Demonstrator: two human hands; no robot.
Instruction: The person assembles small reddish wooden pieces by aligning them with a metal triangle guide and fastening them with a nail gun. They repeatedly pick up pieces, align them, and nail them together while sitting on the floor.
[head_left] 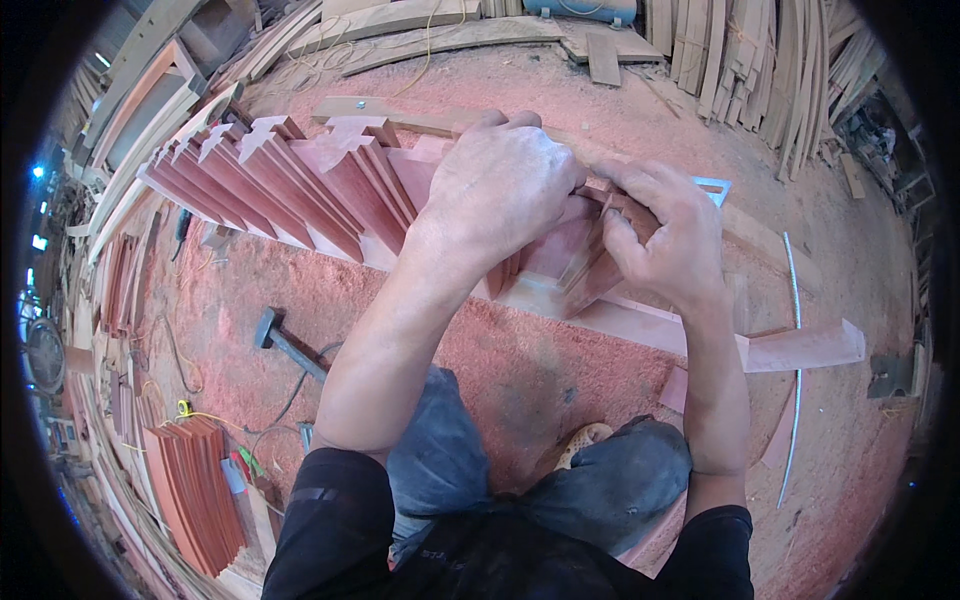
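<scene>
— Fingers (610,215) of the right hand (665,245) curl round and pinch the end of a reddish moulded wood piece (575,270); the left hand (500,180) lies over the same piece from the other side, its fingers bent down and pressed on the top, so I cannot tell what the tips grip underneath.

— Where does that piece sit?

— Directly under both hands, at the near end of a row of like red profiled pieces (290,185) that runs away to the left of the fingers, all leaning on a long pale rail (790,350).

— How would it handle?

— My judgement: stiff hardwood, fairly light for its length, dry and dusty rather than slippery. The stepped edges look sharp and could chip if knocked, so the flat faces near the end are the safer hold, as the right hand has it.

— What is around?

— Just beyond the right fingers, a pale blue square-shaped tool (712,188) peeps out. Below the hands, the sawdust-covered floor (520,370) lies open down to the person's knees. Further left of the fingers lies a hammer (285,345), well apart; past it, a stack of red strips (195,490). To the right, a thin curved metal strip (795,370) rests on the floor. Room for moving looks best toward the knees; the row crowds the left side.
</scene>
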